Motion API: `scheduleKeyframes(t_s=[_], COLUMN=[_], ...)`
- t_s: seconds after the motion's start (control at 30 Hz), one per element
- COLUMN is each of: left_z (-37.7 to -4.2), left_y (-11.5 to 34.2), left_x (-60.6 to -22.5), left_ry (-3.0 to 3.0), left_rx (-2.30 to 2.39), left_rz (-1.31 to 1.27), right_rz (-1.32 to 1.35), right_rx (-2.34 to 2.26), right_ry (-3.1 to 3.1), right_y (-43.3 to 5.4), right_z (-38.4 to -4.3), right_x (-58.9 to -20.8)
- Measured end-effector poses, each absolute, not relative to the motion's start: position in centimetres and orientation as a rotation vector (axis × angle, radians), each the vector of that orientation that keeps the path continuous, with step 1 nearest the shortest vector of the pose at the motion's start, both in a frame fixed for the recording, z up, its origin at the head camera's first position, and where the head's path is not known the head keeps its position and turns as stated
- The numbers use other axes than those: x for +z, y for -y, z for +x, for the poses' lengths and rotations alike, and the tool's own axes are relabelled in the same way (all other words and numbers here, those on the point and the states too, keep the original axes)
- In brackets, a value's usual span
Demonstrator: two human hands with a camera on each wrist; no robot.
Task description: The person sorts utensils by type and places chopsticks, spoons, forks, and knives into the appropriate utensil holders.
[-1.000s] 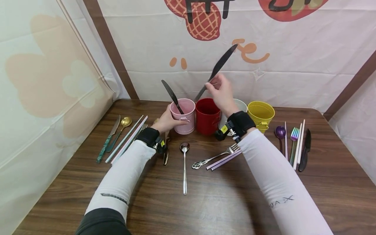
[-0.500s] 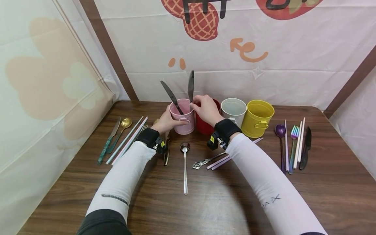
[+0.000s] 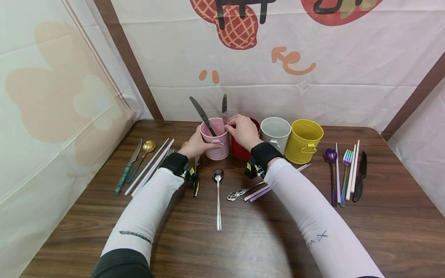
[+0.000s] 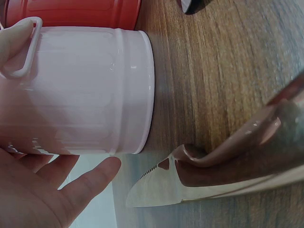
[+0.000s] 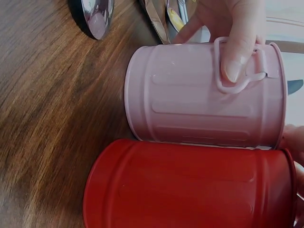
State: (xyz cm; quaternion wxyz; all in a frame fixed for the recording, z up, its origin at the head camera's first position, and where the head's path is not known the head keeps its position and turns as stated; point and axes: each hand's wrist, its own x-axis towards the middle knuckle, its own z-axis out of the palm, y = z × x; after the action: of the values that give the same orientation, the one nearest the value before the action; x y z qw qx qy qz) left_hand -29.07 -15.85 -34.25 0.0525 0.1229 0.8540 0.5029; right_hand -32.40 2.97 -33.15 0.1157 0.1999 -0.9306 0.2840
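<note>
My left hand (image 3: 195, 146) grips a small pink bucket (image 3: 219, 153), its thumb at the little handle on the front. In the right wrist view that thumb presses on the handle of the pink bucket (image 5: 190, 90). A table knife (image 3: 201, 112) leans in the bucket, its dark blade tilted up to the left. At the right side of the rim my right hand (image 3: 245, 133) pinches a second table knife (image 3: 224, 103), blade up and handle end hidden. A red bucket (image 3: 239, 150) stands close beside the pink one, partly behind my right hand.
White (image 3: 276, 129) and yellow (image 3: 303, 141) buckets stand to the right. In front lie a silver spoon (image 3: 218, 193), an ornate fork (image 3: 236, 194) and lilac chopsticks (image 3: 259, 195). More cutlery lies at both sides, including a green-handled knife (image 3: 125, 173) and a purple spoon (image 3: 331, 156).
My right hand has swung the second knife left from above the red bucket to the pink bucket and lowered it in, blade up. My left hand keeps its grip on the bucket.
</note>
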Motion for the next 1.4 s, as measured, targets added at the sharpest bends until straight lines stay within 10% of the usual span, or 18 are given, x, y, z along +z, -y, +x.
scheduleKeyframes(t_s=[0.6, 1.4], left_z=[-32.0, -32.0], left_y=[16.7, 16.6], left_x=[-38.0, -38.1], left_ry=[-2.661, -2.653], left_rx=[1.624, 1.553], left_rz=[0.513, 0.356], right_rz=[0.665, 0.679], right_rx=[0.812, 0.425], right_ry=[2.637, 2.67], right_y=[-6.7, -23.9], right_z=[-30.6, -24.7], right_x=[-30.1, -29.0])
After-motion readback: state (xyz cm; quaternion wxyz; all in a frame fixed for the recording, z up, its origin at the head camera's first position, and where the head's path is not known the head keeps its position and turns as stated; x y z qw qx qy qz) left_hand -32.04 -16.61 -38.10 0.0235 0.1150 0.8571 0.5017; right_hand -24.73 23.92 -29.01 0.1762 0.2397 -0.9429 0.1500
